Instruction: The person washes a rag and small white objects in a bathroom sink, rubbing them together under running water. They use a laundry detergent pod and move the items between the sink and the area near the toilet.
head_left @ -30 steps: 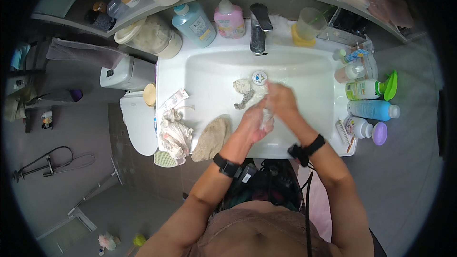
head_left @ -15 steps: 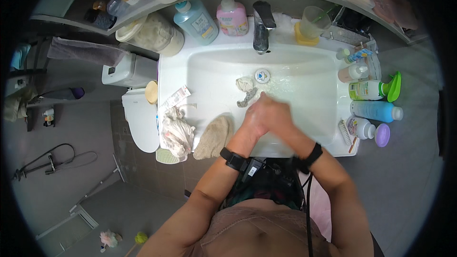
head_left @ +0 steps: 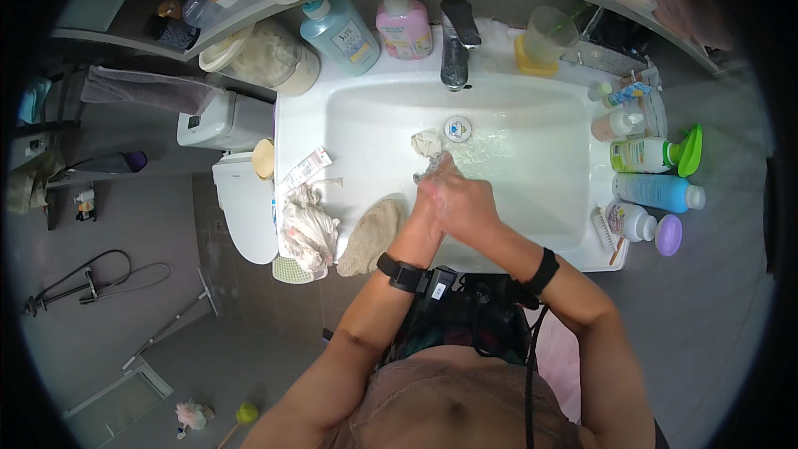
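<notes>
Over the white sink basin, my left hand and my right hand are pressed together, the right lying across the left. Both are closed, and whitish suds show between them. Whatever they may hold is hidden by the fingers. Just beyond them, on the basin floor, lies a wet, crumpled piece of cloth, white with a grey part that my fingertips partly cover. A round white drain plug sits next to it, with a little water around it.
The faucet stands at the back between pink and blue pump bottles and a cup. Several bottles and a brush line the right rim. On the left rim are a beige cloth and crumpled white fabric.
My clasped hands have shifted slightly left and the right hand has turned over the left. They now cover more of the grey part of the cloth in the basin.
</notes>
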Tool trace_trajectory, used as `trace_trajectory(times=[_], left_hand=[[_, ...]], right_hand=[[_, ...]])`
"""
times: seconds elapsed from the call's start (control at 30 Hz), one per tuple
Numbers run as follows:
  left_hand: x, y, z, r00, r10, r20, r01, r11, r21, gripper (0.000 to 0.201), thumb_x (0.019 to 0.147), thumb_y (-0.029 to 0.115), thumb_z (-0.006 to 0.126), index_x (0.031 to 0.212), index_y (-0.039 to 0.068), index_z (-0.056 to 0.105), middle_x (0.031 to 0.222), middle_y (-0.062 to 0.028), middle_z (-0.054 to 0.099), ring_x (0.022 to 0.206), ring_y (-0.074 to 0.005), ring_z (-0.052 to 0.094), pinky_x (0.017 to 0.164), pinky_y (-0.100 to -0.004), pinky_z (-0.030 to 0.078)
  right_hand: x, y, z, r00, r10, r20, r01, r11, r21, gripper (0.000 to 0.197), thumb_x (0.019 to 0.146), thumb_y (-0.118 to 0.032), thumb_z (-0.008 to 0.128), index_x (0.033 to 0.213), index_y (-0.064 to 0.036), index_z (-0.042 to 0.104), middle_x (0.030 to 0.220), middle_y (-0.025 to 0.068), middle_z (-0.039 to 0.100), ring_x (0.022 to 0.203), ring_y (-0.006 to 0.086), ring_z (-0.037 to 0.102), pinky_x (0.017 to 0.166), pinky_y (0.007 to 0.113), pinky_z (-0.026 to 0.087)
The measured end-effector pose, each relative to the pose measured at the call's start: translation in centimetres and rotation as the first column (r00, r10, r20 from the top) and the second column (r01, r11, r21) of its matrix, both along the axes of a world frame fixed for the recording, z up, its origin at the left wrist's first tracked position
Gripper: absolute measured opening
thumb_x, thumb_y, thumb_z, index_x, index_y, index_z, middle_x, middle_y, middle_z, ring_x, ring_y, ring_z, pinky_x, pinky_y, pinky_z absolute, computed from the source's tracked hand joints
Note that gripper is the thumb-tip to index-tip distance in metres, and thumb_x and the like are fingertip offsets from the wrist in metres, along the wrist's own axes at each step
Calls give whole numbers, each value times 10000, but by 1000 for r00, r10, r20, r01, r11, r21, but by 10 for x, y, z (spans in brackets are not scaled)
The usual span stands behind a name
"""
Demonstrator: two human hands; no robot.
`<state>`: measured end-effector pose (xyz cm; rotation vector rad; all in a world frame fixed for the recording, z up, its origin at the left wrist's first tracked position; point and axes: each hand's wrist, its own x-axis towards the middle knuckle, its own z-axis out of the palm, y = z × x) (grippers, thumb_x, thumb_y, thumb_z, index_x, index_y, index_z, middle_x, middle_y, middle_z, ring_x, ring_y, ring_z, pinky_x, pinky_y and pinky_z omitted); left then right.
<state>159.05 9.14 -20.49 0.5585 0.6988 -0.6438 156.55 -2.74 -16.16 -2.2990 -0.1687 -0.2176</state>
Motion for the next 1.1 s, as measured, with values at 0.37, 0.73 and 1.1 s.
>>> trace_trajectory(times=[0.37, 0.73, 1.1], left_hand=[[13, -16, 59, 901, -427, 75, 403, 889, 215, 489, 1316, 583, 847, 1352, 101, 768, 1096, -18, 751, 788, -109, 648, 553, -308, 445], [-14, -50, 48, 967, -235, -103, 231, 972, -46, 367, 1419, 441, 622, 1432, 94, 742, 1155, -126, 813, 802, -275, 780, 604, -414, 586], [-31, -43, 41, 963, -269, -31, 266, 960, -92, 457, 1411, 524, 622, 1301, 88, 703, 1007, -115, 757, 759, -265, 729, 618, -457, 608]], right_hand=[[20, -85, 22, 726, -134, -675, 656, 430, 620, 434, 1368, -450, 777, 1083, -124, 804, 965, -25, 712, 831, 118, 628, 736, 364, 550], [-14, -51, 5, 989, -145, -29, 131, 949, -287, 394, 1324, -336, 709, 1141, -54, 915, 1007, 247, 900, 934, 485, 895, 859, 610, 716], [5, -79, -27, 984, -112, -136, 87, 980, -178, 324, 1266, -329, 721, 1207, -98, 940, 1025, 254, 910, 993, 500, 911, 864, 639, 718]])
